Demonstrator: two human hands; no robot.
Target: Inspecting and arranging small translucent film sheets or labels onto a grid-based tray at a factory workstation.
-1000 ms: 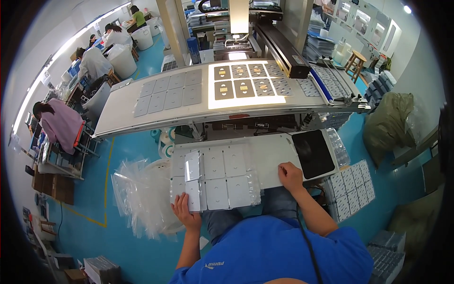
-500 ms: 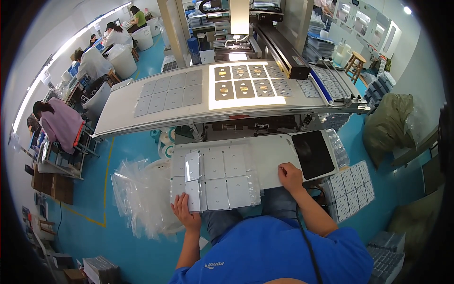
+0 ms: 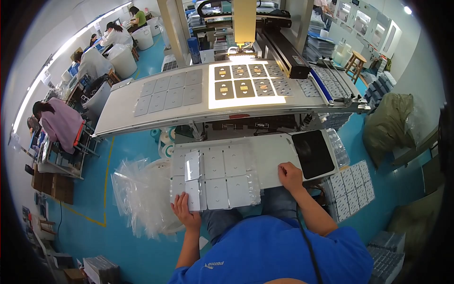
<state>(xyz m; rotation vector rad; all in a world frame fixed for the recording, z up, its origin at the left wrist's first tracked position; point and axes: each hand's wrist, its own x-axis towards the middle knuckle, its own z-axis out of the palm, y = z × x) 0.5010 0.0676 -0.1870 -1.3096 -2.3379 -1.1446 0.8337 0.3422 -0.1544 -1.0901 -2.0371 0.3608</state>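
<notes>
Machine head (image 3: 244,23), upper centre, shifted right, hands waiting: left hand (image 3: 187,212) on cards (image 3: 216,195), fingers slightly spread; right hand (image 3: 290,176), fingers curled.

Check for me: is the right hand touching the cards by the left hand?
No, a bare strip of the white table separates the right hand from the cards.
</notes>
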